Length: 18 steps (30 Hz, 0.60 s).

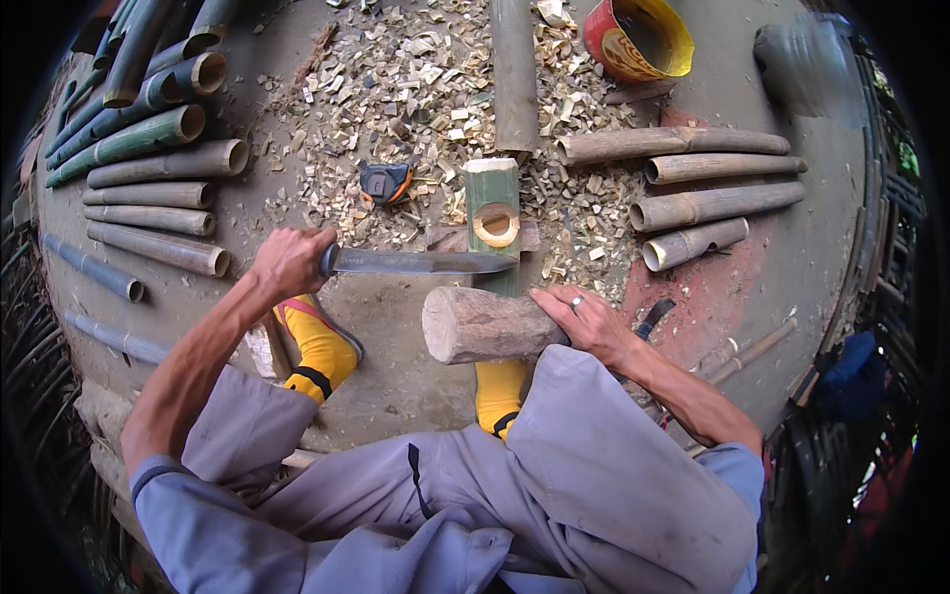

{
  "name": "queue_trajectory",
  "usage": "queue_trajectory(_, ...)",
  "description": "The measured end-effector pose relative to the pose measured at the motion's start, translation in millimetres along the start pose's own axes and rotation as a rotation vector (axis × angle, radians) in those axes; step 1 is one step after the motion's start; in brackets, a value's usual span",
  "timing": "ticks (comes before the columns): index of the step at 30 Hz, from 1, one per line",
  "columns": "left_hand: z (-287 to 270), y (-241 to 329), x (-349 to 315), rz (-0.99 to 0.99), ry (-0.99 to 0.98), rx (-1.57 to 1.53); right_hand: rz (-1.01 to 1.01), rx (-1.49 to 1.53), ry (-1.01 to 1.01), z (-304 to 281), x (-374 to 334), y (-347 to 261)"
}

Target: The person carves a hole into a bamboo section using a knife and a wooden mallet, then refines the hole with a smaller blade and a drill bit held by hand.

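Note:
My left hand (pixel 294 255) is closed around the dark handle of a long knife (pixel 421 262). Its blade points right, and the tip crosses a green bamboo piece (pixel 487 183) just below a round hole cut in its side. My right hand (pixel 586 322) grips the right end of a thick wooden club (pixel 485 325), whose pale cut face points left. The club lies level below the knife, in front of my right knee. Whether it has a narrower handle is hidden by the hand. Under the bamboo lies a small flat wooden block (pixel 445 239).
Wood chips (pixel 416 89) cover the ground ahead, with a tape measure (pixel 385 184) among them. Cut bamboo poles (pixel 163 163) lie left, more bamboo lengths (pixel 717 205) right. A long pole (pixel 514 74) runs away beyond the worked piece. A red-yellow container (pixel 616 49) stands far right.

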<state>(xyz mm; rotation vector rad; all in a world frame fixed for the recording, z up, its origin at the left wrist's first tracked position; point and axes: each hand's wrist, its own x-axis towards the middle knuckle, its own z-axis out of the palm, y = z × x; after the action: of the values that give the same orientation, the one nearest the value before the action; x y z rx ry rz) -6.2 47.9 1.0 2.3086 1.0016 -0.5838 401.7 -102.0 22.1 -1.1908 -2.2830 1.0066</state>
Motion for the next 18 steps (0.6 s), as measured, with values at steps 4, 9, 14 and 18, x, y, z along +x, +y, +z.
queue_trajectory(4,-5.0,4.7,2.3,0.008,0.033,-0.046,0.096,0.033,0.06,5.6,-11.5,2.4)
queue_trajectory(9,9.2,7.9,-1.4,-0.078,0.045,-0.075,0.492,0.125,0.183,19.7,-32.1,-3.4)
queue_trajectory(14,15.7,7.8,4.1,-0.06,0.057,-0.08,0.653,0.144,0.222,25.3,-53.2,2.7)
queue_trajectory(18,13.1,7.8,3.6,-0.073,0.039,-0.085,0.655,0.137,0.22,26.3,-52.5,1.7)
